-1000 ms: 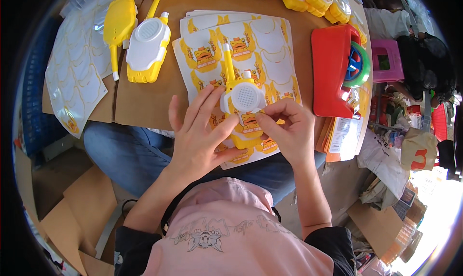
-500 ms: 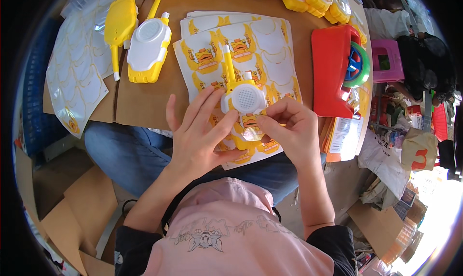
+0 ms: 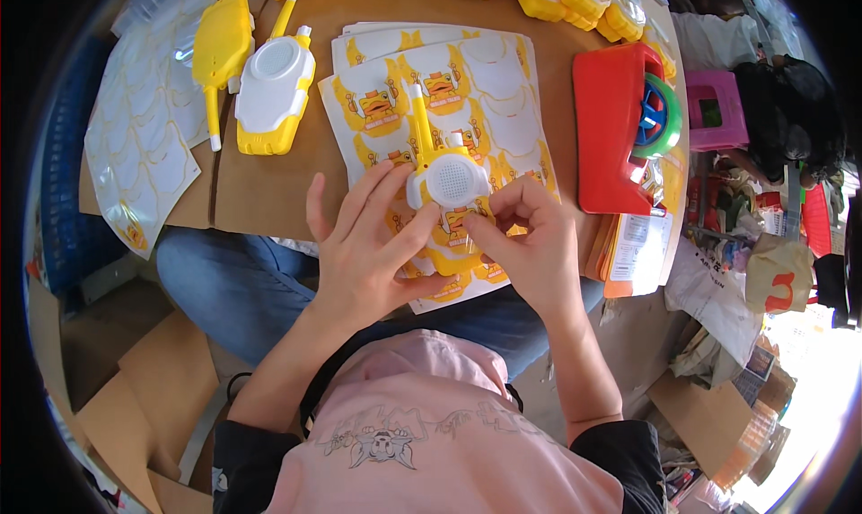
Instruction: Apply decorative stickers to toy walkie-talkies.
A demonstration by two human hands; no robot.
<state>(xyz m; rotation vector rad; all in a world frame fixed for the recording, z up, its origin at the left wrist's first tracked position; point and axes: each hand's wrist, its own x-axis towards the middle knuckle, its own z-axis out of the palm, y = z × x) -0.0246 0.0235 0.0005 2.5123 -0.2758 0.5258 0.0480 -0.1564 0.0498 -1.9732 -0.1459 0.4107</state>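
We have our left hand (image 3: 368, 249) spread, its fingers fanned against the left side of a yellow plastic toy walkie-talkie with a round white speaker face (image 3: 446, 191), while our right hand (image 3: 530, 245) pinches at the lower part of the toy with thumb and forefinger; what exactly sits between those fingertips we cannot tell. The toy rests on a stack of white sticker sheets printed with yellow and orange figures (image 3: 485, 74), near the near edge of the brown cardboard work surface (image 3: 269, 182). Far left lie another yellow and white walkie-talkie (image 3: 274, 83) and a plain yellow shell half (image 3: 220, 52), with peeled clear backing sheets (image 3: 135, 155) further left. To the right stands a red plastic toy with a green and blue wheel (image 3: 620, 123).
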